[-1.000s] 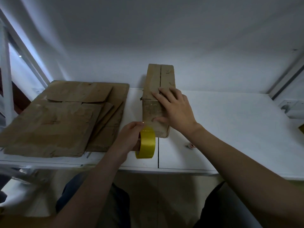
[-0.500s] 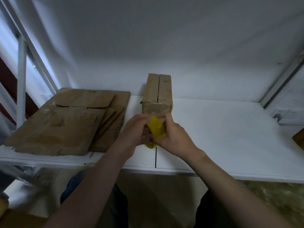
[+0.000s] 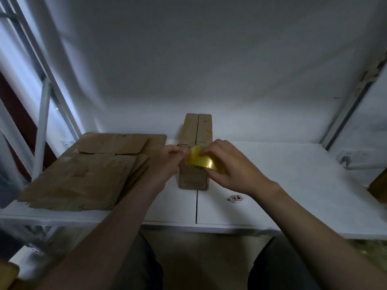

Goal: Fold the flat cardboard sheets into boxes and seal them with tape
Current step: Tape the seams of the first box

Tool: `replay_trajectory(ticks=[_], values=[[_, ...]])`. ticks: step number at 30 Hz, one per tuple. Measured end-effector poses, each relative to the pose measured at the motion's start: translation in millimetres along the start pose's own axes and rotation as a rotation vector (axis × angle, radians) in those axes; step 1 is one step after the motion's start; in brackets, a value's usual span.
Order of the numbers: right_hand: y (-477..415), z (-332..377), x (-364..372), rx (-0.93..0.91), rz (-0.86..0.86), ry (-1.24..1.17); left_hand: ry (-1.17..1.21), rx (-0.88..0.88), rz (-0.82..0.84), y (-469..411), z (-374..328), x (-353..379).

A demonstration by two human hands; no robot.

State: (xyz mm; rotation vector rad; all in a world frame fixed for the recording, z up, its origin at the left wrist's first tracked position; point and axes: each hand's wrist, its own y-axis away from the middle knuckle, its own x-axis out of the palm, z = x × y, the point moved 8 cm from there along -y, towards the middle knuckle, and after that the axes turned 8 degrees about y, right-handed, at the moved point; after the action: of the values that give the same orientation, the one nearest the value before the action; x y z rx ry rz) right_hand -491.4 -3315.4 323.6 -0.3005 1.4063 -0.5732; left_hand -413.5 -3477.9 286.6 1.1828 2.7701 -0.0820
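Observation:
A folded brown cardboard box (image 3: 196, 130) lies lengthwise on the white table (image 3: 282, 185), its two top flaps meeting in a centre seam. Both hands hover over its near end. My right hand (image 3: 228, 166) holds the yellow tape roll (image 3: 204, 162) just above the box. My left hand (image 3: 167, 162) pinches the roll's left edge, where the tape's free end seems to be. A stack of flat cardboard sheets (image 3: 83, 172) rests on the table to the left.
A small white tag with red characters (image 3: 236, 198) lies on the table right of the box. A white power strip (image 3: 360, 159) sits at the far right by the wall. A white metal frame (image 3: 41, 114) rises at the left edge.
The yellow roll has passed from my left hand alone to both hands and risen over the box's near end. My right hand has come off the box top.

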Motion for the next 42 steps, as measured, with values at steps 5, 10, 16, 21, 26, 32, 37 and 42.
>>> replay_trajectory(ticks=[5, 10, 16, 21, 26, 32, 37, 42], values=[[0, 2, -6, -0.003, 0.031, -0.02, -0.022, 0.161, -0.02, -5, -20, 1], [-8, -21, -7, 0.096, 0.101, 0.07, 0.02, 0.179, -0.023, -9, -21, -2], [5, -25, -15, 0.041, -0.09, -0.038, -0.013, 0.222, -0.024, -27, -29, -19], [-1, -46, -17, 0.061, 0.027, 0.085, 0.04, 0.202, -0.119, -34, -28, -48], [5, -49, -27, 0.013, -0.041, -0.015, 0.054, 0.167, -0.141, -41, -11, -62], [4, -81, -22, 0.05, 0.175, 0.066, 0.026, 0.186, -0.183, -49, -6, -63], [-3, -98, -20, 0.113, 0.261, 0.129, 0.038, 0.202, -0.203, -57, 5, -51], [-11, -111, -14, 0.12, 0.293, 0.143, 0.093, 0.098, -0.212, -71, 24, -39]])
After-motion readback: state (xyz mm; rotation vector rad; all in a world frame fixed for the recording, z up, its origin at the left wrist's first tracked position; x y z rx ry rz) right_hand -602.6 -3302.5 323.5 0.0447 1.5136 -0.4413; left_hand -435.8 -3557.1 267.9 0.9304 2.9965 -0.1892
